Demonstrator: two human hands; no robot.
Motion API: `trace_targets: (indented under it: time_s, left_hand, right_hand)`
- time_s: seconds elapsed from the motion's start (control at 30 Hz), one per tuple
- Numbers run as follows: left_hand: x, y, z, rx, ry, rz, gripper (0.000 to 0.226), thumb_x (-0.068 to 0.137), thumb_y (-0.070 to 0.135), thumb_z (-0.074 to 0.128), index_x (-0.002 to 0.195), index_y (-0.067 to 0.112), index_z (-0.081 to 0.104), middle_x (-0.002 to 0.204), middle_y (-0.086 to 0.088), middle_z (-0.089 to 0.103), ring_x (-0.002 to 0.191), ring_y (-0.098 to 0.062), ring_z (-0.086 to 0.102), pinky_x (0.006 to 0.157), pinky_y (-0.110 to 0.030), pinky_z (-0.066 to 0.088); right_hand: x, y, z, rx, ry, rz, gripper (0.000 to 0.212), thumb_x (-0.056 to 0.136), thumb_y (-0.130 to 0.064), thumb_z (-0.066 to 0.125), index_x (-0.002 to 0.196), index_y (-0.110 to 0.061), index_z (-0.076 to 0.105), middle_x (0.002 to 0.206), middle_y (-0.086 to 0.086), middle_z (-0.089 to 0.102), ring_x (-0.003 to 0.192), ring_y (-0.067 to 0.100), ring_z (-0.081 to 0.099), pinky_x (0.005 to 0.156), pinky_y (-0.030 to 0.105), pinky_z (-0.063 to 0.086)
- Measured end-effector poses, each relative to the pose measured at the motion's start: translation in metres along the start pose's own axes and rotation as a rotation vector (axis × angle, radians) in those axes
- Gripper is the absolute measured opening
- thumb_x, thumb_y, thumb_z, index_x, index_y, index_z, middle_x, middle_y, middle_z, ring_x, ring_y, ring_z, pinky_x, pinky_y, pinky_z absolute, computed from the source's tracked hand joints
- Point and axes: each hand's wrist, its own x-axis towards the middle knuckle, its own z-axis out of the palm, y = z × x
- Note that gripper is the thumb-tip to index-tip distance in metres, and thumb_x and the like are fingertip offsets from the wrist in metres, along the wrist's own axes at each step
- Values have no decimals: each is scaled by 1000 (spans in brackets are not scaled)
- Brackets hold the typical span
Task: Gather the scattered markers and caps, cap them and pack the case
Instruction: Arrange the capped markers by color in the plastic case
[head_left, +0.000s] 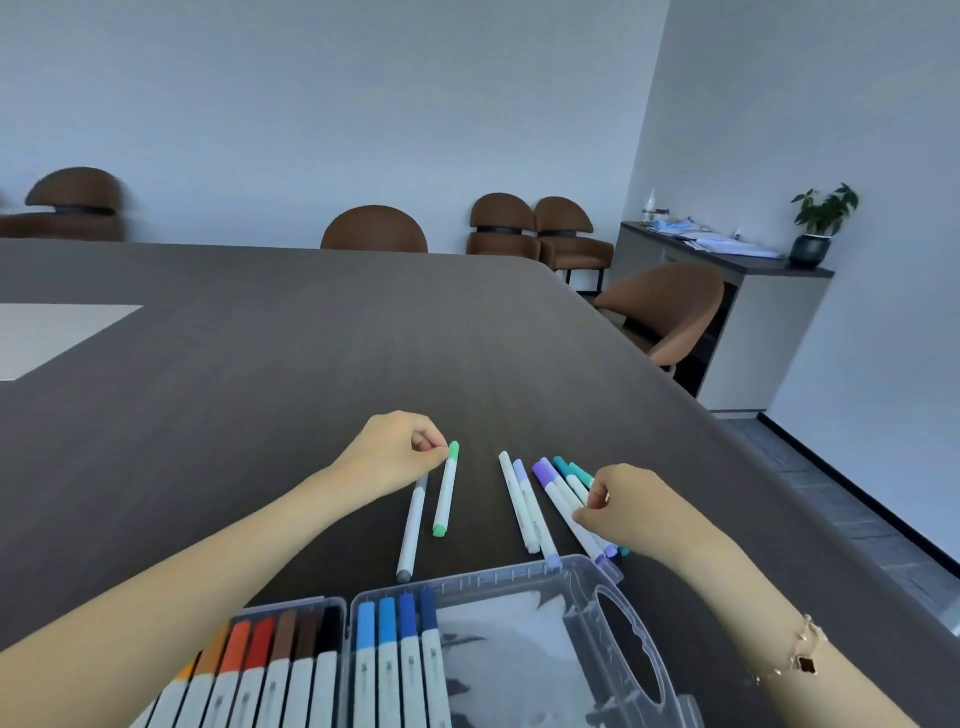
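Your left hand (400, 449) pinches the grey marker (413, 525), green marker (447, 488) just beside its fingers; your right hand (631, 512) grips the purple marker (558, 493) on the desk (260, 364).

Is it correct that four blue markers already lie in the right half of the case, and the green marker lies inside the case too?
Not quite. In the head view the green marker lies on the table, beside the left hand. The four blue markers do lie in the case.
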Motion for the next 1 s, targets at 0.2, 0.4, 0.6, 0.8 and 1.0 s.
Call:
trace_targets:
  time_s: [0.2, 0.4, 0.6, 0.8, 1.0]
  left_hand:
    - [34, 21, 22, 91, -43, 16, 11, 87, 28, 62, 96, 24, 68, 86, 13, 64, 86, -5, 60, 77, -23, 49]
    - [46, 18, 26, 287, -18, -60, 13, 87, 31, 62, 89, 18, 62, 92, 3, 62, 86, -16, 62, 80, -35, 54]
    - [45, 15, 35, 264, -117, -148, 23, 84, 33, 63, 78, 13, 55, 78, -5, 57, 64, -19, 51, 61, -29, 43]
    - [42, 33, 38, 219, -160, -167, 19, 82, 26, 62, 80, 12, 50, 75, -3, 49, 64, -16, 43, 54, -26, 32]
    - [39, 43, 38, 142, -219, -183, 19, 82, 25, 60, 81, 6, 59, 76, -7, 55, 67, -16, 46, 53, -22, 34]
  right_hand:
    - [13, 8, 8, 63, 54, 34, 19, 86, -33, 61, 80, -21, 48, 79, -5, 56, 74, 13, 57, 74, 29, 52]
    - [14, 17, 8, 49, 84, 59, 21, 87, -38, 59, 86, -19, 49, 76, -6, 53, 68, 10, 52, 63, 24, 44]
    - [15, 28, 6, 160, 87, 111, 25, 90, -42, 56, 84, -17, 53, 76, -2, 57, 65, 10, 51, 64, 24, 48]
    - [11, 25, 7, 142, 156, 81, 18, 93, -35, 53, 85, -20, 51, 77, -1, 58, 61, 9, 50, 54, 19, 41]
    - [10, 19, 14, 252, 180, -22, 23, 91, -34, 57, 74, -18, 51, 61, -6, 49, 52, 9, 44, 54, 21, 42]
